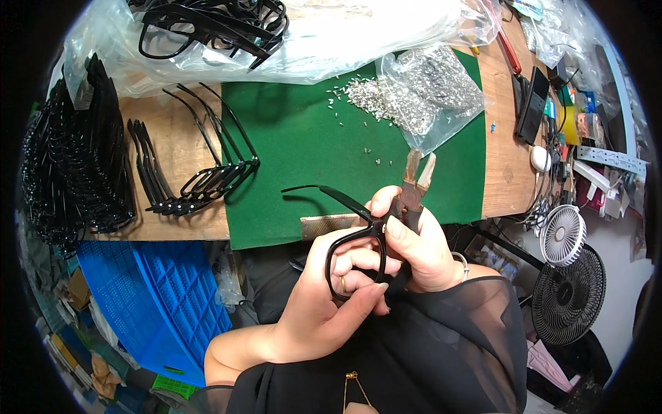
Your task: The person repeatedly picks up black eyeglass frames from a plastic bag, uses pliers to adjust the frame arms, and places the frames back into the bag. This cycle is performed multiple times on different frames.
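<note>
The bench carried a green mat. Any marking on the dark fan, near right, was too small to read. Left hand: grip curled around a rim of a black eyeglass frame, held above the mat's near edge. Right hand: grip wrapped around the pliers, tips parted and pointing far. Small silvery parts lay on the mat's far right.

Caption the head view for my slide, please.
Left hand holds a black glasses frame; right hand holds pliers, beside a green mat.
</note>
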{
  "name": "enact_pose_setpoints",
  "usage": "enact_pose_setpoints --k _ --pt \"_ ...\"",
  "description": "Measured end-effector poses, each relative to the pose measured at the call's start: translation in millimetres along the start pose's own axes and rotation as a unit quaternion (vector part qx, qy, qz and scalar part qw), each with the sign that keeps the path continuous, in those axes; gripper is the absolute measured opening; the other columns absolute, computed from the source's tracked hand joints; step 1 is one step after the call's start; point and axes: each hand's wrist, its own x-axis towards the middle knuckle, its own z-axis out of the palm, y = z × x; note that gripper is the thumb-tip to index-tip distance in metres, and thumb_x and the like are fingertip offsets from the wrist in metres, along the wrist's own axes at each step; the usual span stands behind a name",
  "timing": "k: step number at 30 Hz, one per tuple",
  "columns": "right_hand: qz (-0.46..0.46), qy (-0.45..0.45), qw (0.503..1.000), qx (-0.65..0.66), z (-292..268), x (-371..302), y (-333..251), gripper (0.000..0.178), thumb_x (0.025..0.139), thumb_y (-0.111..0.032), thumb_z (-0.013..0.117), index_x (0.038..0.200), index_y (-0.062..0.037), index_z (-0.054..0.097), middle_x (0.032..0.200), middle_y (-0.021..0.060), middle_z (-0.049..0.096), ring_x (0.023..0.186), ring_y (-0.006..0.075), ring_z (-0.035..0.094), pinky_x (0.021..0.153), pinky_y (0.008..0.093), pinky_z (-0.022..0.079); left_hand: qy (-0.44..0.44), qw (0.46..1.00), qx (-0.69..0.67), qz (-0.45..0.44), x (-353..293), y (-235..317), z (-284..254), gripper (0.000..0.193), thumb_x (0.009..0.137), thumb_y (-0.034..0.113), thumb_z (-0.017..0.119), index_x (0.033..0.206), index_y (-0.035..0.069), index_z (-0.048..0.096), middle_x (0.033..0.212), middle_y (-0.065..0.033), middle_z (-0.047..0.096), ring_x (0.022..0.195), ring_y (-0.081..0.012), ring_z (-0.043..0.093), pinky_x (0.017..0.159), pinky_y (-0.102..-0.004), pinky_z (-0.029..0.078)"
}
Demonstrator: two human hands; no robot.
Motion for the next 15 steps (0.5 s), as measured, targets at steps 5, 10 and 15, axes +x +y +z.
enact_pose_setpoints --k 5,10,15 --pt "-0.016 -0.009 0.997 -0.07 -3 1 -7 0.017 0.088 -0.012 0.053 0.1 -0.0044 0.044 0.083 0.0043 0.053 0.06 0.0049 0.045 0.055 0.0185 0.039 -0.016 0.998 0.059 0.02 1 -7 -5 0.053 0.081 -0.009 0.048 0.126 -0.002 0.02 0.106 -0.0206 0.048 0.078 -0.016 0.057 0.065 -0.027 0.051" --pt "-0.09 0.053 0.98 -0.168 3 3 -1 0.015 0.086 -0.01 0.055 0.098 -0.004 0.046 0.083 0.003 0.052 0.066 0.0053 0.047 0.058 0.0202 0.041 0.026 0.968 0.236 0.083 2 -15 -1 0.051 0.081 -0.008 0.05 0.124 -0.004 0.022 0.096 -0.0153 0.054 0.071 -0.0146 0.059 0.061 -0.0245 0.049" --pt "-0.076 0.041 0.984 -0.157 -1 8 -4 0.016 0.084 -0.009 0.057 0.096 -0.0035 0.047 0.082 0.0012 0.051 0.07 0.0062 0.05 0.061 0.021 0.043 0.061 0.965 0.241 0.081 5 -16 0 0.051 0.081 -0.004 0.052 0.124 -0.004 0.025 0.088 -0.0113 0.058 0.066 -0.0146 0.061 0.058 -0.0246 0.048"
